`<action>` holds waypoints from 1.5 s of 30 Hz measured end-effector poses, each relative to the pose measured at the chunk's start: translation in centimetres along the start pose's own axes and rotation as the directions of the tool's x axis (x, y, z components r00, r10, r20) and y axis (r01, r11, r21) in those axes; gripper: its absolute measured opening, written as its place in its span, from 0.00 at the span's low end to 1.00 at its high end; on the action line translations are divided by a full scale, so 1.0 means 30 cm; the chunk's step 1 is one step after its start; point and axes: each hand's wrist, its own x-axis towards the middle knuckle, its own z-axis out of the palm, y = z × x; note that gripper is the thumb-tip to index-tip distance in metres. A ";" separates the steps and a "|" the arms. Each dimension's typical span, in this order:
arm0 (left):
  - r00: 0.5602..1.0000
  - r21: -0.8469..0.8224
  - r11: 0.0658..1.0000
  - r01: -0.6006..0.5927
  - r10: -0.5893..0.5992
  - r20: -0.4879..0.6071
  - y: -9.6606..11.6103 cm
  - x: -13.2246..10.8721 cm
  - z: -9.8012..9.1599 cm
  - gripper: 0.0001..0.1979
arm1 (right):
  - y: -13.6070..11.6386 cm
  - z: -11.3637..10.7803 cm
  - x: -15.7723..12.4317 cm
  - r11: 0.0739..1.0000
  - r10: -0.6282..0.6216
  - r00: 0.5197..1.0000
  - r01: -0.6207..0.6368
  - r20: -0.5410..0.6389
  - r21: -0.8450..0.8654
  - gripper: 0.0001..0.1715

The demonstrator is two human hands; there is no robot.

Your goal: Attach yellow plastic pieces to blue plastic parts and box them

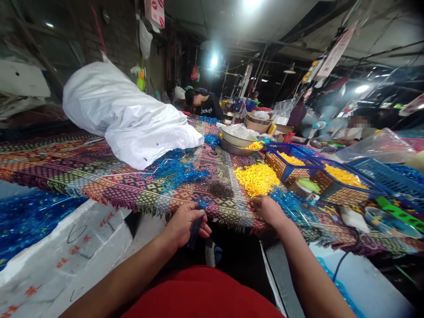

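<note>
My left hand is at the table's front edge, thumb and fingers closed on a translucent blue plastic piece that hangs downward. On the right, my right hand rests low over the cloth, fingertips pinched together beside a pile of small yellow pieces. Something thin seems to stick out from those fingertips, too small to name. Between the hands and a little beyond lies a small heap of dark beads. Blue clear plastic pieces are spread beyond my left hand, and more blue pieces lie beside my right wrist.
A patterned fringed cloth covers the table. A large white sack lies at left. Blue baskets of yellow pieces and stacked metal bowls stand at right. A foam box is below left. Another person sits across.
</note>
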 end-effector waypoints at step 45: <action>0.613 0.932 0.247 -0.267 0.789 -0.033 0.116 0.084 -0.231 0.10 | 0.204 -0.044 -0.088 0.934 0.356 0.806 -0.326 -0.474 0.147 0.19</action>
